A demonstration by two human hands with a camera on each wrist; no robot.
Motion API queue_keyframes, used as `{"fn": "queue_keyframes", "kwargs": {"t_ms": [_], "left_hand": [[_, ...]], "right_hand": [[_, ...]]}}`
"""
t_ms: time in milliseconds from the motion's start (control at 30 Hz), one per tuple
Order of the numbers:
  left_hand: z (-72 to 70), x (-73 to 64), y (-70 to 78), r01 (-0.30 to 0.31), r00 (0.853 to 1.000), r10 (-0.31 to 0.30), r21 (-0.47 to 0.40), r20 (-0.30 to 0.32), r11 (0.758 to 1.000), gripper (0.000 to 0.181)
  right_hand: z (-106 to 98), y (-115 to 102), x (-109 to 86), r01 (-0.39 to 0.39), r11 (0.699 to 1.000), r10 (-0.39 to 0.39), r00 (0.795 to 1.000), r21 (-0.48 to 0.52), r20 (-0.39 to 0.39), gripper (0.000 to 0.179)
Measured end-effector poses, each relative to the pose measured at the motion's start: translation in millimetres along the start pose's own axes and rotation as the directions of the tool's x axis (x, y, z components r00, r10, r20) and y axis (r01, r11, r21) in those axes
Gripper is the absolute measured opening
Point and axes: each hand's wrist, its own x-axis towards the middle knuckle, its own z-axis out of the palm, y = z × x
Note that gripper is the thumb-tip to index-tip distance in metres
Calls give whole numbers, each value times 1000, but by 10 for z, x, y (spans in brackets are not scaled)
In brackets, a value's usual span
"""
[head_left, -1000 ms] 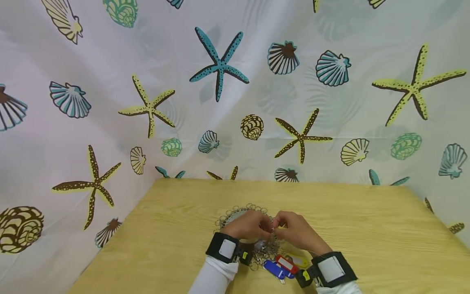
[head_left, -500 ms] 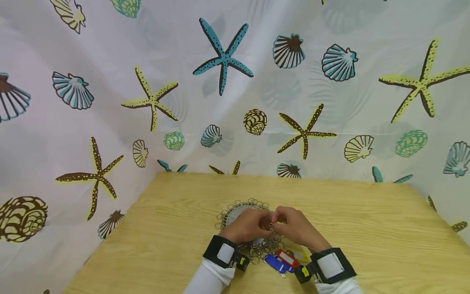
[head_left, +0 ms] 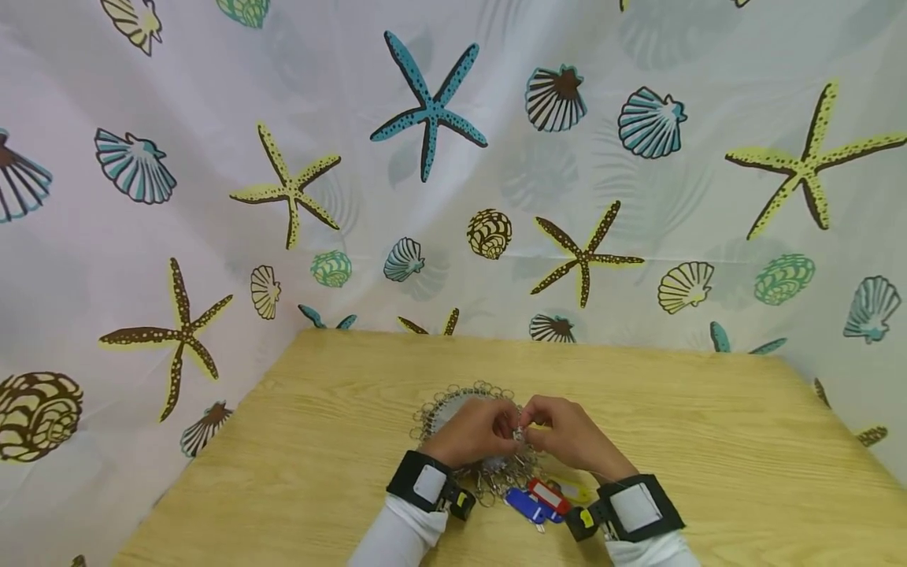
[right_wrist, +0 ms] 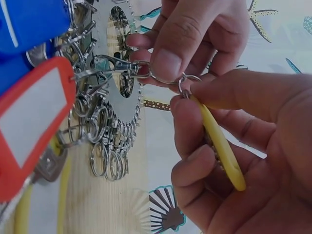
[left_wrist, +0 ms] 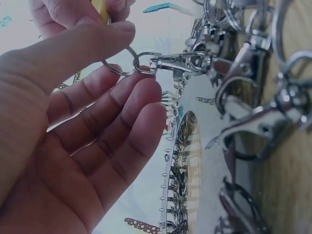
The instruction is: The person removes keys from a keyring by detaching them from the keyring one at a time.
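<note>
My left hand [head_left: 476,431] pinches a split key ring [left_wrist: 127,74] between thumb and index finger, while its other fingers spread loosely. That ring hangs from a silver swivel clasp [left_wrist: 173,62], one of several around a round grey metal disc [head_left: 442,409]. From the right, my right hand [head_left: 567,431] holds a yellow key tag [right_wrist: 222,146] in its curled fingers. The tag's small metal loop meets the split ring right at my thumb and fingertips in the right wrist view. Both hands are close together over the disc's right side and hide part of it.
Near me on the wooden table [head_left: 340,441] lie blue key tags [head_left: 525,505], a red key tag [head_left: 549,496] and another yellow tag [head_left: 577,491], close to the disc's clasps. Keys show beside them. A patterned curtain [head_left: 453,205] hangs behind and along the sides.
Both hands have shifted slightly left and stay close together. A silver clasp now shows more plainly between the fingertips. The view has tilted a little; the tags on the table stay put.
</note>
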Motion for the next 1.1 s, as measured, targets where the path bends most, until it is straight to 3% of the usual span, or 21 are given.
{"fn": "queue_keyframes", "kwargs": {"t_ms": [500,867,1100], "left_hand": [[-46,-18,-18,20,1000,-21,-43,-24,999,20],[-42,-18,-35,-29,999,28,-34,-15,999,19],[-6,-2,-55,-49,998,49,-28,-26,998,18]], "right_hand": [[-14,-5,48,-22,998,22,1000,-51,7,8],[-1,10,20,-85,996,84,996,17,37,3],[-18,20,-10,-43,999,43,997,4,60,3]]}}
